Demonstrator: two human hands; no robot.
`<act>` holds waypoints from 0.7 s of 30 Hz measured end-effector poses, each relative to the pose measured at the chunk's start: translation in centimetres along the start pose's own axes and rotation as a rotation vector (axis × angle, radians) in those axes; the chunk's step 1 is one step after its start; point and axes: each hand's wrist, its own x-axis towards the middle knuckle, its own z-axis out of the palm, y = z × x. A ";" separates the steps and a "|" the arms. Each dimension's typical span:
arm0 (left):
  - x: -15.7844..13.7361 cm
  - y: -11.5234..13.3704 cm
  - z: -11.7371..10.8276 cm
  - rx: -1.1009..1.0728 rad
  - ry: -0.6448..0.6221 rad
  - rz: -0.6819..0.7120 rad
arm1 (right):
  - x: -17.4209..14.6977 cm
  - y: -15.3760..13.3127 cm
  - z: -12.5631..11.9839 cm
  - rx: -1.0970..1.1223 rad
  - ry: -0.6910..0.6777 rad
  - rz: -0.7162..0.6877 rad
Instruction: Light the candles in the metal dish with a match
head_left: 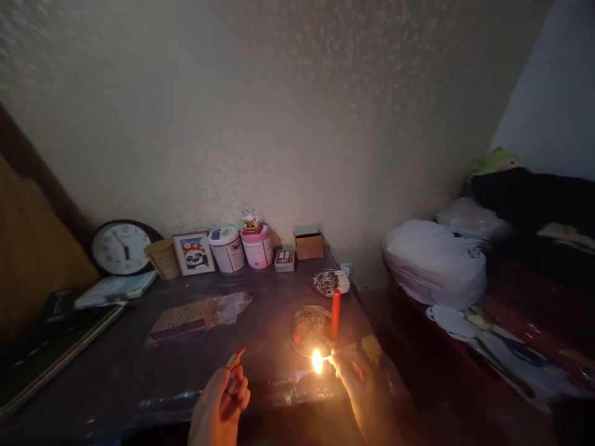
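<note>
Head view: a match [327, 358] burns at lower center, pinched in the right hand [357, 379] – the red candle [335, 316] just above shows no flame – while the left hand [222, 396], bottom center-left, loosely curls around a small orange-tipped object [235, 358]

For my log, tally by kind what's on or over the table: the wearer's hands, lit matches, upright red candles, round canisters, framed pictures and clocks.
Hands: 2, left hand and right hand
Lit match: 1
Upright red candle: 1
Round canisters: 2, white canister and pink canister
Framed picture: 1
Clock: 1
Total: 8
</note>
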 end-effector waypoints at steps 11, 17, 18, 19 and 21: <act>0.1 0.1 -0.1 -0.092 0.075 -0.022 | 0.9 -0.1 -0.1 0.035 -0.137 -0.114; 1.0 -0.1 -0.4 -0.181 0.046 -0.061 | 1.1 -0.4 0.2 0.096 -0.181 -0.036; 1.2 -0.2 -0.5 -0.178 0.048 -0.063 | 1.1 -0.4 0.3 0.106 -0.180 -0.028; 1.4 -0.3 -0.6 -0.171 0.049 -0.062 | 1.1 -0.4 0.4 0.114 -0.179 -0.019; 1.6 -0.4 -0.7 -0.158 0.063 -0.064 | 1.1 -0.3 0.5 0.125 -0.177 0.002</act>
